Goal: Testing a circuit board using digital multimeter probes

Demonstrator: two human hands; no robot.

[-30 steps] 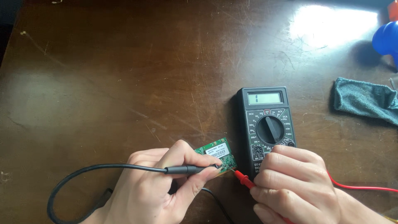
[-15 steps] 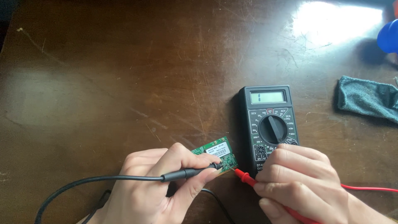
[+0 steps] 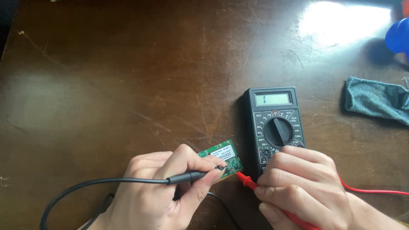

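A small green circuit board with a white label lies on the dark wooden table. My left hand holds a black test probe, its tip resting on the board. My right hand grips a red test probe whose tip points at the board's lower right edge. A black digital multimeter with a rotary dial lies flat just right of the board, partly under my right hand.
A black lead loops off to the left; a red lead runs right. A folded grey-green cloth lies at the right edge, and a blue object sits at the top right corner.
Both hands and the probes stay on the board; the view has shifted slightly and the black lead's loop has flattened a little.
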